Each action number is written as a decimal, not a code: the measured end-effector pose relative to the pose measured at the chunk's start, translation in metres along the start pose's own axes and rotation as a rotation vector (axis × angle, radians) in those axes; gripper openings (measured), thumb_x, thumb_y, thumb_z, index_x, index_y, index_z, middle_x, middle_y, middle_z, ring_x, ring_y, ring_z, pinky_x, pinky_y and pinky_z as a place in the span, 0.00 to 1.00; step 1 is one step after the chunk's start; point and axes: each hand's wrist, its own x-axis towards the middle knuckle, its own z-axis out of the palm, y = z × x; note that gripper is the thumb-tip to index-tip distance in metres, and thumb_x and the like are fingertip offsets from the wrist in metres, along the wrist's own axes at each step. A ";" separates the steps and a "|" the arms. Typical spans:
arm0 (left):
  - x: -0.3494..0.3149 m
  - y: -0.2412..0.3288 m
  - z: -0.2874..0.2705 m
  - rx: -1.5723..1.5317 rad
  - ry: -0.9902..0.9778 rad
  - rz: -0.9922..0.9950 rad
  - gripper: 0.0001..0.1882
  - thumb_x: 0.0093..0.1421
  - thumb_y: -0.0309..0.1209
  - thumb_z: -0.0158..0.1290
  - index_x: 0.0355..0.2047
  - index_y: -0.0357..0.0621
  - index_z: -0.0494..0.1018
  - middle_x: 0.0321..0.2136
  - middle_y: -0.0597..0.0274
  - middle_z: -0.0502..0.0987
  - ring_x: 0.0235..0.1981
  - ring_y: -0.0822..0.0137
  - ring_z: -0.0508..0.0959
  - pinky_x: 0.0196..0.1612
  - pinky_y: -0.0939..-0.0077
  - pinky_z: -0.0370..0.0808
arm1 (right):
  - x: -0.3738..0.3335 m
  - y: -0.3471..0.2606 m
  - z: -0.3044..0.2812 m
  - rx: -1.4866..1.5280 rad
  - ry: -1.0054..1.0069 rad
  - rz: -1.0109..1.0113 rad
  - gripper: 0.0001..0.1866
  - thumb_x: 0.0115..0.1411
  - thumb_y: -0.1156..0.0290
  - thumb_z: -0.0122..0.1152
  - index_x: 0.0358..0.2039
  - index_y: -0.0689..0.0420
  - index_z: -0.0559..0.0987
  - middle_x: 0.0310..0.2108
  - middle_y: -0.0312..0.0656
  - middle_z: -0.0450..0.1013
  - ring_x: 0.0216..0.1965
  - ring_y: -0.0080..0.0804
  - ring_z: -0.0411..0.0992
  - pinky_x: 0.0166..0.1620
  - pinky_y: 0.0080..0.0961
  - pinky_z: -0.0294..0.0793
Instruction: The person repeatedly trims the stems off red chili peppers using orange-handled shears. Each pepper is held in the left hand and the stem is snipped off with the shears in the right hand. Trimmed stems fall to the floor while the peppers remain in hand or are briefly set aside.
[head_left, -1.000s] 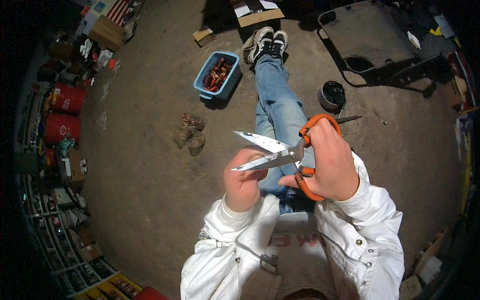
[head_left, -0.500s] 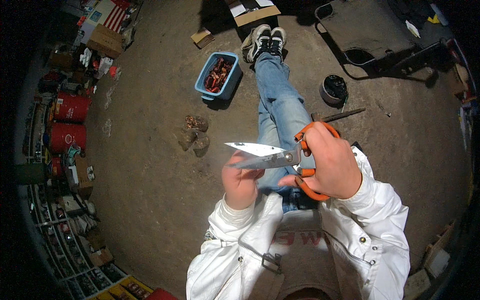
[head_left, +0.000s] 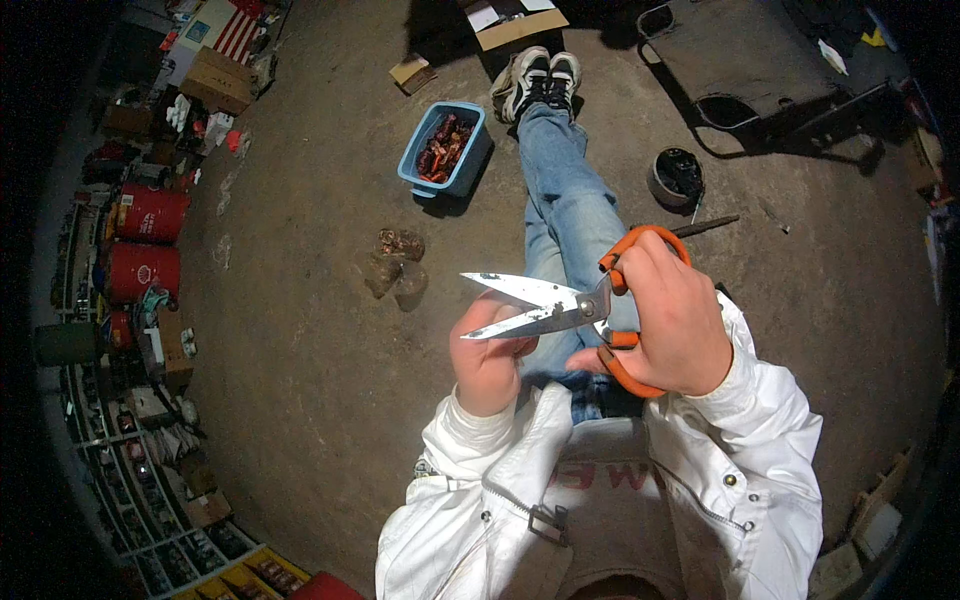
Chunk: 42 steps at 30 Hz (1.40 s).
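Observation:
My right hand (head_left: pixel 682 325) is wrapped round the orange handles of a pair of scissors (head_left: pixel 548 318), its fingers in the upper loop and thumb by the lower one. The steel blades, marked with dark spots, are spread apart and point left. Just behind and below their tips is my left hand (head_left: pixel 484 365), its fingers curled in. The blades partly cover those fingers, so I cannot make out what they hold, if anything. Below both hands are my outstretched legs in blue jeans (head_left: pixel 560 190).
On the floor ahead are a blue tub (head_left: pixel 432 187) of reddish-brown pieces and several small clear bags (head_left: pixel 400 243). To the right are a dark bucket (head_left: pixel 655 190), a rod (head_left: pixel 708 225) and a metal-framed chair (head_left: pixel 745 70). Red drums (head_left: pixel 150 213) and shelving (head_left: pixel 125 475) line the left.
The scissor blades have spread a little wider. Both hands keep nearly the same places, and the whole view has shifted slightly.

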 end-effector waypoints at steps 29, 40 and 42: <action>0.002 0.007 0.004 -0.027 -0.155 0.011 0.11 0.70 0.30 0.43 0.41 0.33 0.70 0.24 0.67 0.68 0.19 0.82 0.59 0.22 0.86 0.57 | -0.014 0.008 0.011 0.530 -0.377 0.143 0.22 0.54 0.56 0.68 0.36 0.60 0.71 0.27 0.46 0.68 0.28 0.42 0.71 0.31 0.35 0.69; 0.002 0.004 -0.002 0.033 -0.181 0.007 0.11 0.69 0.30 0.44 0.42 0.33 0.71 0.20 0.70 0.65 0.20 0.81 0.60 0.23 0.85 0.56 | -0.007 0.004 0.002 0.205 -0.152 0.095 0.34 0.43 0.45 0.73 0.36 0.61 0.71 0.33 0.47 0.69 0.34 0.50 0.73 0.32 0.38 0.72; 0.002 0.004 -0.003 -0.013 -0.204 0.004 0.11 0.69 0.30 0.44 0.42 0.33 0.71 0.20 0.71 0.65 0.20 0.80 0.60 0.23 0.85 0.56 | -0.006 0.003 0.002 0.205 -0.152 0.088 0.34 0.43 0.45 0.73 0.36 0.62 0.71 0.33 0.47 0.69 0.34 0.50 0.73 0.32 0.38 0.72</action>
